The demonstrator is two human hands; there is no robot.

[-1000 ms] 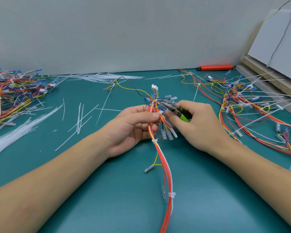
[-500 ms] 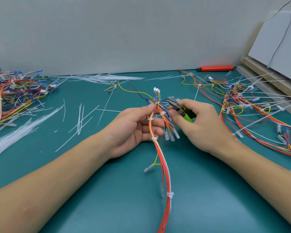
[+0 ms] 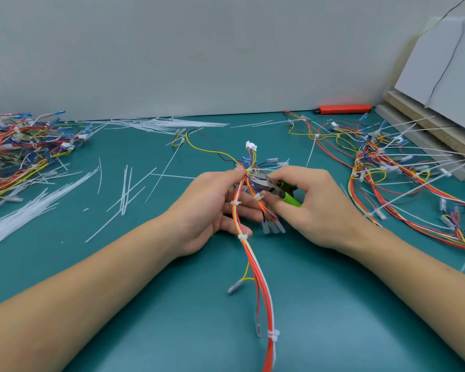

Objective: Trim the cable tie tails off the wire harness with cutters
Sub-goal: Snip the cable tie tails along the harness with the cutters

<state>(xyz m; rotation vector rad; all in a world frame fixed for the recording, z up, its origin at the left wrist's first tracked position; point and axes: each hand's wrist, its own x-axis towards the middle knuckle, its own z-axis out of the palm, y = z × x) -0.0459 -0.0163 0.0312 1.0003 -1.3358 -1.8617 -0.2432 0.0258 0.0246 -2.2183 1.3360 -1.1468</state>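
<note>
Pile of harnesses far left on table. Your left hand pinches wire harness at centre. Your right hand grips cutters, tips touching harness. More harnesses right.

One head-worn camera looks forward and down, close over the teal table. The wall rises behind the table.

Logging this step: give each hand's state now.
Left hand: pinching the wire harness.
Right hand: fingers gripping the green-handled cutters.
</note>
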